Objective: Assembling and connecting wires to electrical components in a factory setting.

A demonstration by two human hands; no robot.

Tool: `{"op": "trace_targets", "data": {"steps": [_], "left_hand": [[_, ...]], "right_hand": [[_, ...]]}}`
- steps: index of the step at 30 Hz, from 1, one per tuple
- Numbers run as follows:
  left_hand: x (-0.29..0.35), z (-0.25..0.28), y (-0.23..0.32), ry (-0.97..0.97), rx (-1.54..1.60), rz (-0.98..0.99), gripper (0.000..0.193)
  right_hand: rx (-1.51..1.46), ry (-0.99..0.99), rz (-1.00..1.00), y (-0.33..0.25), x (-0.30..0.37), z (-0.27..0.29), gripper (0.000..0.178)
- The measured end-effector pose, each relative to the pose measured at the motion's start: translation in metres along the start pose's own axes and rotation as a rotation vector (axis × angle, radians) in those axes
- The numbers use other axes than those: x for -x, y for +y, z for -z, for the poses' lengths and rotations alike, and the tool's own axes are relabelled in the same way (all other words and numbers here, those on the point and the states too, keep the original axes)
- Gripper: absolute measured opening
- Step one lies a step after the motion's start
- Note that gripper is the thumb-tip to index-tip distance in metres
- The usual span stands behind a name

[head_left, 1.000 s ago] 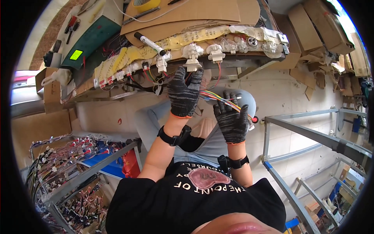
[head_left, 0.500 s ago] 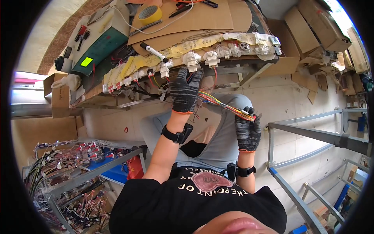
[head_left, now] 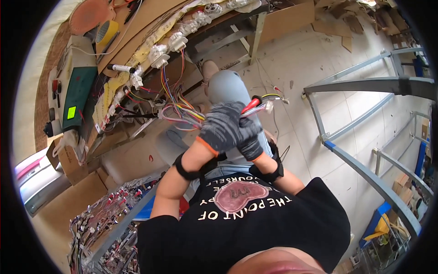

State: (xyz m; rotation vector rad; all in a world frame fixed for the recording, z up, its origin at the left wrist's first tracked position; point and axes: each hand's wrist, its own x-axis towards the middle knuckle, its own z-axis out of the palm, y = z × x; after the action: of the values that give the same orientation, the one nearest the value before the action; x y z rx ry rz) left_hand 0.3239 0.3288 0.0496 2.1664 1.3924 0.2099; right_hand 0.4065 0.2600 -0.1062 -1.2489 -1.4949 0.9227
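Both my hands, in dark grey knitted gloves with orange cuffs, meet over my lap. My left hand (head_left: 221, 128) is closed round a multicoloured wire harness (head_left: 189, 116). Close against it, my right hand (head_left: 250, 140) also grips the harness, its fingers partly hidden behind the left. To the left, the wires loop toward the bench. Beyond the hands on the right stick out a red piece (head_left: 251, 106) with a dark end, and a white connector (head_left: 269, 107) on its wires. Some wires run up to a white connector block (head_left: 159, 56) on the bench edge.
The bench board (head_left: 114, 86) carries yellow-taped connectors, a marker (head_left: 121, 68), a tape roll (head_left: 107, 32) and a green tester (head_left: 78, 93) with a lit display. Harnesses pile up on a rack (head_left: 107, 212) at lower left. A metal frame (head_left: 351, 86) stands on the right.
My left hand has come away from the connector block on the bench to meet my right over my lap. The harness came along. My view has turned to the right.
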Motion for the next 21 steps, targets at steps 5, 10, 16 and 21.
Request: {"op": "trace_targets", "data": {"steps": [5,10,16,21], "left_hand": [[0.018,-0.047,-0.049,0.129,-0.123,-0.097,0.032],[0.005,-0.027,-0.03,0.256,-0.108,-0.001,0.03],[-0.005,-0.022,-0.032,0.426,-0.177,0.071,0.029],[-0.015,-0.018,-0.047,0.371,-0.13,0.318,0.031]], "right_hand": [[-0.196,-0.46,-0.513,-0.059,-0.041,0.076,0.022],[-0.557,0.073,-0.563,-0.054,-0.07,0.087,0.025],[-0.457,0.119,-0.455,-0.071,-0.111,0.067,0.021],[-0.591,0.032,-0.368,-0.09,-0.137,0.054,0.025]]}}
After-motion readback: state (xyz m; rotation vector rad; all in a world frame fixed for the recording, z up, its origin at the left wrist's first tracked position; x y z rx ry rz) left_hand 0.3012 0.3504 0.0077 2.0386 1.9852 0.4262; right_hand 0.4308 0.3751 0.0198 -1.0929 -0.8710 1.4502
